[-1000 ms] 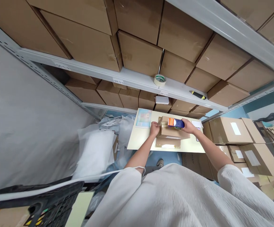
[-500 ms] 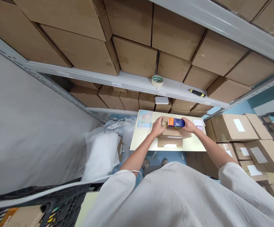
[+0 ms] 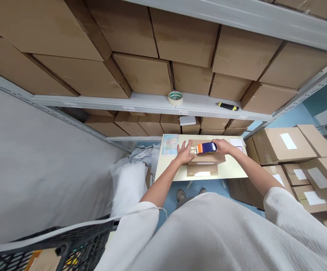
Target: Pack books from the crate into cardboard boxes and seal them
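Note:
A blue and orange tape dispenser [image 3: 207,147] lies across the top of a cardboard box [image 3: 205,160], with my right hand [image 3: 221,146] closed around its right end. My left hand [image 3: 184,152] rests on the left end of the box, its fingers spread beside a strip of tape [image 3: 193,150]. In front of this box, near the table's front edge, sits a second, taped cardboard box [image 3: 202,170] with a white label. Both boxes are on a pale yellow table [image 3: 233,169].
Above the table, a shelf [image 3: 149,100] bears a tape roll [image 3: 175,98], a utility knife [image 3: 227,106] and several cartons. A colourful booklet [image 3: 170,144] lies at the table's left. Labelled boxes [image 3: 282,148] are stacked at right; white plastic packaging [image 3: 128,184] is at left.
The tape dispenser has shifted a little left along the box top and now lies closer to the tape at my left hand. My left fingers have spread. The view has shifted too.

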A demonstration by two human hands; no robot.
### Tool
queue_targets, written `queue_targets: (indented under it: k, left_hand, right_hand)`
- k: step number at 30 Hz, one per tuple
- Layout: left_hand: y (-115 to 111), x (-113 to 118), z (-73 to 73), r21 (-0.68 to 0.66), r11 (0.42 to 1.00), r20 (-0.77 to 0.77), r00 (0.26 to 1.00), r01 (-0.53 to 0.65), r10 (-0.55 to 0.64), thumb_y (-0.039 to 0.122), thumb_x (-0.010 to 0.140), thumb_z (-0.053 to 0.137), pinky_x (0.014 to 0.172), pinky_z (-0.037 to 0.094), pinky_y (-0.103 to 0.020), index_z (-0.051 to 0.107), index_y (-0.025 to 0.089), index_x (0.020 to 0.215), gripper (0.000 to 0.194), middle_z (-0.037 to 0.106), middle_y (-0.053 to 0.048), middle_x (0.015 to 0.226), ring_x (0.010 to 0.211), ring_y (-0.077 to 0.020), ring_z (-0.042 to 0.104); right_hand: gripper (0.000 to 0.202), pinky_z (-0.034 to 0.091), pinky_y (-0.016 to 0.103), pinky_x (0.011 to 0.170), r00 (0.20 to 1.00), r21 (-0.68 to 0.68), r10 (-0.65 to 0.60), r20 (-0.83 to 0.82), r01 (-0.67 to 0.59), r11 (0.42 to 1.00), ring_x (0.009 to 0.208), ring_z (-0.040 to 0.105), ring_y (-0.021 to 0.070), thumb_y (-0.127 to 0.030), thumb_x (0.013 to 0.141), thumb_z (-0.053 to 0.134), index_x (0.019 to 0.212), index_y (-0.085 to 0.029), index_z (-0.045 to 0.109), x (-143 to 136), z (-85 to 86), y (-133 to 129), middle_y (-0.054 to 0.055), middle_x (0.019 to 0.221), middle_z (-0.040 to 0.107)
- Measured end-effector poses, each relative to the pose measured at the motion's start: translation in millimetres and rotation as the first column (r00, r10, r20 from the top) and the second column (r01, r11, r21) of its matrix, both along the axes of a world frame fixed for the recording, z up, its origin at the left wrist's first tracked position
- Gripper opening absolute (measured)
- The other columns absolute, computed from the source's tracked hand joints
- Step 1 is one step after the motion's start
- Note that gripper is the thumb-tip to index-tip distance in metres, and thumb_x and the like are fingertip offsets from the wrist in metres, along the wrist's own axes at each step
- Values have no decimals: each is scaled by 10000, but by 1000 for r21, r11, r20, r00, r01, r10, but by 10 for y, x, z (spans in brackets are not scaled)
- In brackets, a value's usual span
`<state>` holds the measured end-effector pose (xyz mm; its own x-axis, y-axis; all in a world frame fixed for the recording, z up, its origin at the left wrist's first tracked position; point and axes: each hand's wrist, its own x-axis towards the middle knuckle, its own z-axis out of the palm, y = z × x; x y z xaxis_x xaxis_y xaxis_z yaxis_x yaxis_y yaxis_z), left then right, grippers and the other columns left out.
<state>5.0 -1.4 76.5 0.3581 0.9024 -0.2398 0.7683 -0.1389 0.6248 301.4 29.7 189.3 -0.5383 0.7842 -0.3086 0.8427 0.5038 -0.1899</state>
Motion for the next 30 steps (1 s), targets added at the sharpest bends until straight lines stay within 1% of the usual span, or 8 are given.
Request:
queue_targets:
  k: [3, 5, 10, 14, 17, 21, 25, 30]
  left_hand:
    - [35, -6, 28, -21, 1000, -49, 999, 4, -5, 500, 885, 761, 1333, -81, -732, 31, 344, 1785, 1169, 178, -96, 1869, 1733, -419, 6]
    - [53, -19, 35, -23, 1000, -78, 997, 5, -7, 519, 891, 752, 1333, -81, -729, 32, 336, 1788, 1165, 204, -106, 1862, 1732, -421, 23]
    - [68, -50, 67, -43, 999, -152, 988, 16, -23, 540, 906, 714, 1330, -45, -739, 24, 328, 1797, 1147, 219, -99, 1858, 1728, -435, 58]
    - [70, -49, 110, -60, 997, -217, 974, 51, -63, 537, 938, 648, 1322, 7, -761, 41, 348, 1802, 1072, 156, -68, 1871, 1723, -451, 76]
    - [80, -30, 143, -63, 996, -258, 963, 63, -78, 536, 942, 629, 1322, 43, -760, 33, 356, 1803, 1063, 153, -62, 1871, 1720, -456, 88]
    - [97, 11, 205, -76, 995, -296, 952, 62, -82, 517, 931, 632, 1320, 47, -765, 23, 352, 1803, 1076, 140, -60, 1872, 1720, -456, 87]
    - [112, 52, 257, -97, 994, -304, 949, 50, -78, 486, 917, 661, 1321, 14, -765, 18, 350, 1802, 1102, 114, -61, 1877, 1723, -448, 78]
    - [121, 76, 240, -105, 994, -282, 958, 17, -46, 447, 908, 680, 1340, 73, -727, 51, 356, 1797, 1093, 121, -69, 1878, 1726, -422, 105]
  right_hand:
    - [319, 431, 318, 848, 999, -6, 6, 47, -6, 1000, 1061, 709, 283, -219, 914, 698, 1224, -206, 626, 133, 52, -3, 124, 1237, 766]
    - [258, 417, 323, 837, 998, -5, -8, 59, 8, 1000, 1041, 709, 283, -219, 924, 683, 1174, -206, 622, 311, 69, -4, 126, 1202, 768]
    - [241, 389, 322, 839, 994, 27, -75, 78, 73, 997, 998, 702, 281, -183, 877, 684, 1103, -213, 606, 1060, 36, -55, 115, 1129, 768]
    - [236, 374, 305, 806, 987, 25, -147, 60, 146, 989, 946, 688, 262, -195, 858, 696, 1067, -216, 589, 1678, -88, -147, 106, 1087, 765]
    - [260, 373, 298, 796, 983, 29, -180, 41, 179, 983, 941, 682, 260, -186, 829, 703, 1059, -224, 587, 1978, -189, -188, 93, 1063, 762]
    - [287, 380, 300, 795, 986, 39, -166, 10, 165, 985, 961, 685, 264, -163, 793, 703, 1053, -225, 599, 2231, -253, -187, 87, 1050, 761]
    - [255, 387, 305, 780, 984, 53, -180, 18, 179, 982, 985, 686, 270, -191, 822, 696, 1059, -223, 606, 2434, -268, -188, 98, 1077, 761]
    - [257, 407, 314, 773, 978, 45, -197, 71, 194, 980, 1024, 674, 277, -189, 877, 682, 1123, -207, 613, 2431, -328, -195, 134, 1160, 744]
